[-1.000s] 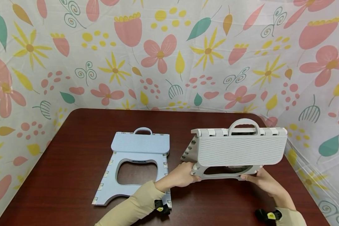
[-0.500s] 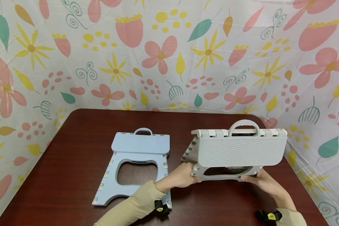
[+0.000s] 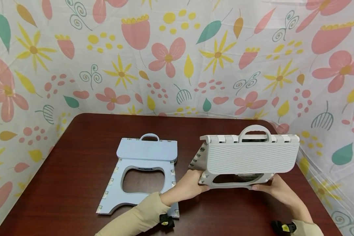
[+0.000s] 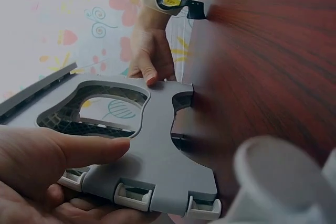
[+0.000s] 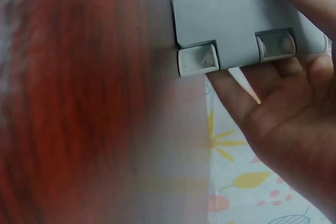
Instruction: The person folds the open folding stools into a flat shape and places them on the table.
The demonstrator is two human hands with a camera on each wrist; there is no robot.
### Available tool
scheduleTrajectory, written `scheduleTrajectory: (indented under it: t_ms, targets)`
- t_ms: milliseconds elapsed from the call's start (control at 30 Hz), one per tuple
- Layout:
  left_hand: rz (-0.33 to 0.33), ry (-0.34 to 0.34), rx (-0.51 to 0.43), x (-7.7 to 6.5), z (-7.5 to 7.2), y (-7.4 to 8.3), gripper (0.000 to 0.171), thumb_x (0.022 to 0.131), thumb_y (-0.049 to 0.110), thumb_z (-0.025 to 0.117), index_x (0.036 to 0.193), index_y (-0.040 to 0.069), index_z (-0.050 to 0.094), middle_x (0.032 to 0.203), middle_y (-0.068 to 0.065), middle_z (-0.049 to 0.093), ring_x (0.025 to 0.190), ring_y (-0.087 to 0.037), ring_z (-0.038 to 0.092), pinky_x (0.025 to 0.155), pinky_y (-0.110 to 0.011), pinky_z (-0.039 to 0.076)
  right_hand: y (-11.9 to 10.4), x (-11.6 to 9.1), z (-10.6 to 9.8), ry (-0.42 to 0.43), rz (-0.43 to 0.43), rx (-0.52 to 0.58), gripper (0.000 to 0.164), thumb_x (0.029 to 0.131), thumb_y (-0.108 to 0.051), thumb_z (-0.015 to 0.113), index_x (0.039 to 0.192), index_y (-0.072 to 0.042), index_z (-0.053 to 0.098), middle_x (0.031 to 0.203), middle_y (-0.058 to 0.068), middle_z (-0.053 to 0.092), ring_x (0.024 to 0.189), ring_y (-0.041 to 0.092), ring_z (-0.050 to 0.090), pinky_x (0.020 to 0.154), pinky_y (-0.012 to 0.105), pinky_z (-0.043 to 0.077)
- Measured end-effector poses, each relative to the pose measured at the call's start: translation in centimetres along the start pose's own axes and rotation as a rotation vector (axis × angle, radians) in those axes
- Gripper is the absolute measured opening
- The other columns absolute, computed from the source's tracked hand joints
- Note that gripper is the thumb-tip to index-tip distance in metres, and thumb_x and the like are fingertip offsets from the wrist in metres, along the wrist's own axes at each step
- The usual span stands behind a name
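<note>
A light grey folding stool [image 3: 250, 157], partly unfolded, stands tilted at the right of the head view, its arched carry handle on top. My left hand [image 3: 191, 185] grips the leg panel's left edge; in the left wrist view, the thumb lies on the panel's face and the other fingers go beneath its hinged edge. At the opposite edge, my right hand [image 3: 278, 190] holds the same panel, thumb in front. The right wrist view shows its fingers [image 5: 231, 95] under the hinge tabs. A second folding stool [image 3: 147, 150], pale blue, lies flat to the left, partly covered by my left arm.
Both stools are on a dark red-brown wooden table [image 3: 76, 157] with rounded far corners. A flower-patterned sheet [image 3: 171, 91] hangs behind it and along its sides. Black straps [image 3: 166, 220] with small devices sit on both wrists.
Both forearms have shifted slightly, the right one outward to the right. The grey stool and the grips on it look nearly the same, and the blue stool stays put.
</note>
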State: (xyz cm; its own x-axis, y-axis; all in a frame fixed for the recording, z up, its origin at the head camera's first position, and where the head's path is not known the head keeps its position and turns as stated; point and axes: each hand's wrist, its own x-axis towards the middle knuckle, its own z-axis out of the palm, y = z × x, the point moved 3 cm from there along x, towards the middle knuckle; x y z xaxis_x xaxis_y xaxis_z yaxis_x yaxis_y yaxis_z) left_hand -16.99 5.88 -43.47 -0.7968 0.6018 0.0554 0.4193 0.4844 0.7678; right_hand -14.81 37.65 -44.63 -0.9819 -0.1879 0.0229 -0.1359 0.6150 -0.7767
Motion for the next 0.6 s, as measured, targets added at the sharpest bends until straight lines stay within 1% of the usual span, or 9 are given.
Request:
scheduleTrajectory:
  t_ms: [100,167,233,367,467,600]
  targets:
    - [-0.003,0.031,0.033,-0.19,-0.18,0.15,0.014,0.083,0.017,0.076,0.092,0.011,0.067,0.085,0.002,0.071,0.074,0.0,0.061,0.064,-0.014,0.046,-0.19,-0.2,-0.2,0.008,-0.023,-0.006,0.022,0.08,-0.003,0.076,0.1,0.002,0.068,0.09,-0.017,0.07,0.082,-0.004,0.062,0.069,0.017,0.046]
    - [-0.006,0.047,0.047,-0.31,-0.25,0.2,0.014,0.082,0.017,0.076,0.085,0.013,0.064,0.077,0.005,0.066,0.069,0.002,0.054,0.061,-0.013,0.043,-0.21,-0.31,-0.28,0.013,-0.025,0.001,0.011,0.081,-0.001,0.075,0.09,0.001,0.07,0.084,-0.017,0.069,0.077,-0.003,0.062,0.066,0.018,0.047]
    - [-0.008,0.056,0.053,-0.43,-0.29,0.21,0.016,0.082,0.015,0.076,0.081,0.013,0.061,0.072,0.005,0.062,0.065,0.001,0.049,0.059,-0.014,0.04,-0.19,-0.43,-0.35,0.018,-0.026,0.009,0.006,0.081,0.0,0.074,0.086,0.0,0.07,0.081,-0.017,0.069,0.073,-0.002,0.061,0.063,0.02,0.047]
    - [-0.004,0.065,0.064,-0.69,-0.23,0.22,0.012,0.084,0.013,0.074,0.09,0.011,0.065,0.08,0.002,0.068,0.07,0.001,0.054,0.061,-0.014,0.042,-0.1,-0.53,-0.43,0.036,-0.043,0.011,0.005,0.081,0.001,0.073,0.083,-0.001,0.07,0.077,-0.016,0.069,0.07,-0.001,0.062,0.06,0.022,0.049]
    - [-0.004,0.066,0.064,-0.81,-0.19,0.24,0.014,0.085,0.013,0.073,0.097,0.01,0.067,0.086,0.0,0.071,0.071,0.0,0.058,0.062,-0.014,0.043,0.01,-0.53,-0.44,0.042,-0.059,0.011,0.005,0.081,0.002,0.073,0.081,-0.002,0.07,0.076,-0.014,0.069,0.069,0.0,0.063,0.059,0.023,0.049]
    - [-0.007,0.061,0.062,-0.87,-0.15,0.29,0.011,0.087,0.014,0.072,0.095,0.01,0.066,0.083,0.0,0.07,0.068,0.0,0.056,0.059,-0.014,0.042,0.18,-0.57,-0.37,0.042,-0.076,0.02,0.006,0.081,0.003,0.073,0.079,-0.002,0.07,0.074,-0.013,0.069,0.068,0.001,0.062,0.059,0.024,0.049]
